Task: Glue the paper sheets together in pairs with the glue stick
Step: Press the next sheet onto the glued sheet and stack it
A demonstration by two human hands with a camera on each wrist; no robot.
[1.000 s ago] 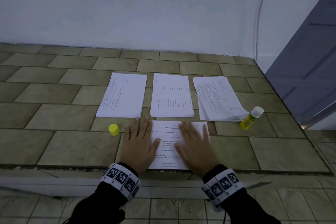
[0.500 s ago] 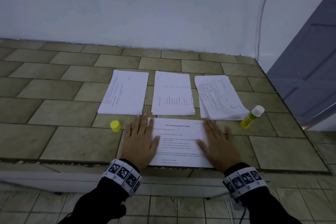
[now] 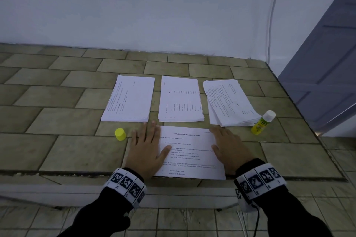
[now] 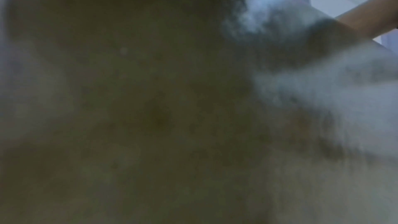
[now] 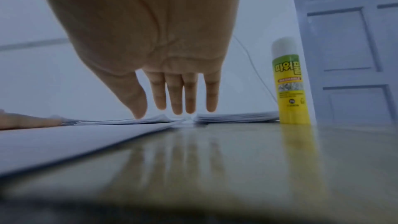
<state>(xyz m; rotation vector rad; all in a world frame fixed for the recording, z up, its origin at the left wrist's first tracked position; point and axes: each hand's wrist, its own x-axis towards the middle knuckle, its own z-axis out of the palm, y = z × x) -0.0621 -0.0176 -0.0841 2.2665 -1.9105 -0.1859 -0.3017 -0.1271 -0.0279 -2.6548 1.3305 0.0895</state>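
Observation:
A printed paper sheet (image 3: 190, 152) lies at the front edge of the tiled counter (image 3: 57, 150). My left hand (image 3: 147, 148) lies flat on its left side, fingers straight. My right hand (image 3: 226, 146) rests flat over its right edge, fingers straight (image 5: 176, 98), partly on the tiles. Behind stand three paper stacks: left (image 3: 129, 100), middle (image 3: 180, 100), right (image 3: 229, 102). The yellow glue stick (image 3: 263, 122) (image 5: 289, 83) stands uncapped, white tip up, right of the right stack. Its yellow cap (image 3: 120, 134) sits left of my left hand. The left wrist view is dark and blurred.
A white wall (image 3: 154, 5) rises behind the counter with a thin cable (image 3: 273, 9) running down it. A grey-blue door (image 3: 327, 63) (image 5: 349, 40) stands at the right. A tiled floor (image 3: 183, 221) shows below the counter's front edge.
My right hand has slid rightward across the sheet from its middle to its right edge. The left hand has stayed in place on the left side.

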